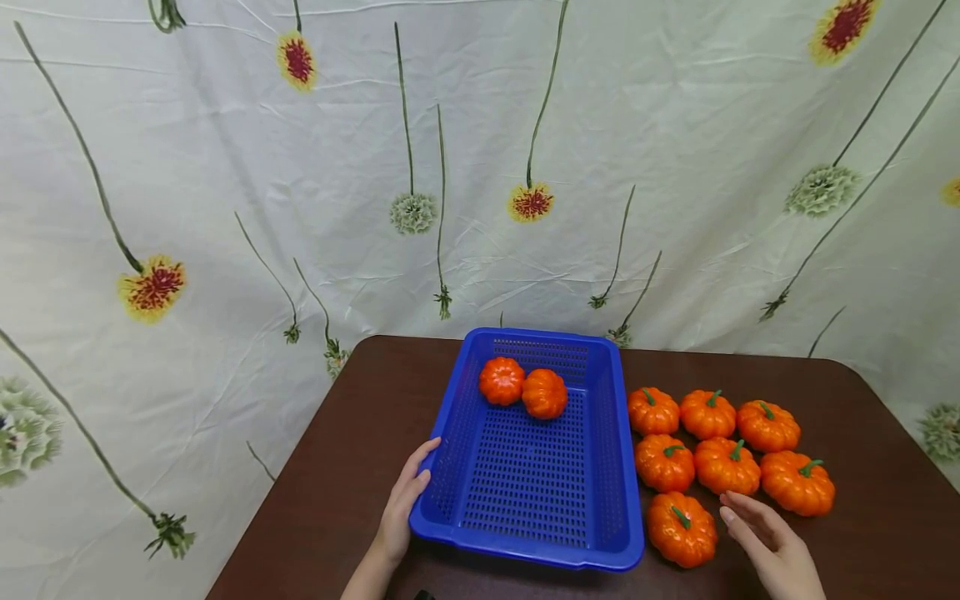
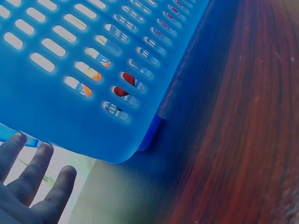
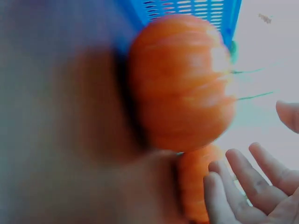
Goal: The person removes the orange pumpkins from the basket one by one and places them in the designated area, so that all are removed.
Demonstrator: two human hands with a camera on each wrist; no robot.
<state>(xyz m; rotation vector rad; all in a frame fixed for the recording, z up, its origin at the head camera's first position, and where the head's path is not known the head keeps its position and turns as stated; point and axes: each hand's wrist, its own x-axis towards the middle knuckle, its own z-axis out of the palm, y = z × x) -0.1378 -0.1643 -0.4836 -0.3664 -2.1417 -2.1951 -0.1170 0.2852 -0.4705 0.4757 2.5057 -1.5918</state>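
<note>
A blue perforated plastic basket (image 1: 628, 467) stands on the dark brown table, with two small orange pumpkins (image 1: 502, 381) inside near its far left corner. My left hand (image 1: 401, 504) is at the basket's left side, fingertips at the rim; in the left wrist view its fingers (image 2: 60, 189) are spread and fairly straight beside the slotted wall. To the right of the basket, several green-stemmed pumpkins sit in rows, the nearest pumpkin (image 1: 682, 530) alone in front. My right hand (image 1: 772, 542) hovers just right of that one, fingers loosely bent and thumb apart, holding nothing.
The brown table (image 1: 360, 400) has rounded far corners and ends at a pale curtain (image 1: 337, 167) printed with flowers. Two rows of pumpkins, including the far right pumpkin (image 1: 797, 483), lie beyond my right hand. A small black object (image 1: 423, 595) shows at the bottom edge.
</note>
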